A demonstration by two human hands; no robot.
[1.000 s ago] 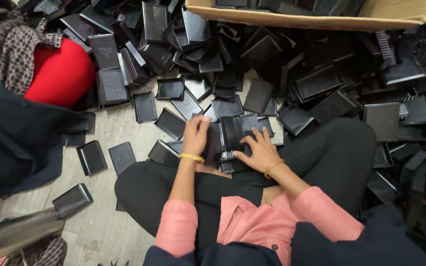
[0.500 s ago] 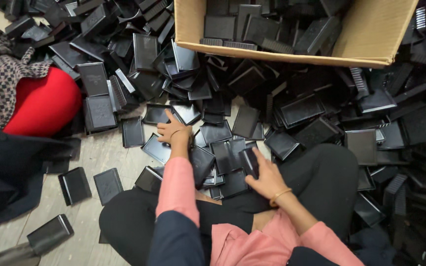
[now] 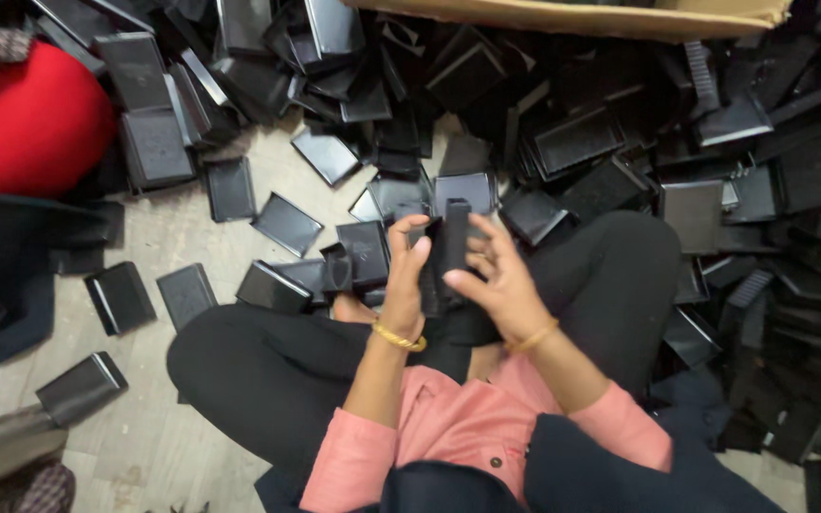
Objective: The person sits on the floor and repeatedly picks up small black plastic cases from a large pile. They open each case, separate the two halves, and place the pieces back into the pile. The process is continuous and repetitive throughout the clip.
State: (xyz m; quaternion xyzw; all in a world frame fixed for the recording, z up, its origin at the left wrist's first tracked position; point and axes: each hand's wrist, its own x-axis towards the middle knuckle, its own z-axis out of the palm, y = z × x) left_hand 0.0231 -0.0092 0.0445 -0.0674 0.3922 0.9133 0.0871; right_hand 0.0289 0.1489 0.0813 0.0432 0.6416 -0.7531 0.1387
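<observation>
Black plastic piece [image 3: 452, 249] stands upright between both hands; left hand [image 3: 404, 285] and right hand [image 3: 494, 283] clasp it.

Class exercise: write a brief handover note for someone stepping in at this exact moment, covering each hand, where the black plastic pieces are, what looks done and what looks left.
Left hand: gripping one side of a stack of black plastic pieces held upright over the lap.
Right hand: fingers spread on the other side of the same stack.
Location: a loose heap of black trays covers the floor ahead and to the right; a cardboard box sits at the top edge, contents out of view.
Done: a few pieces gathered in hand.
Left: apparently most of the heap is still loose.
</observation>
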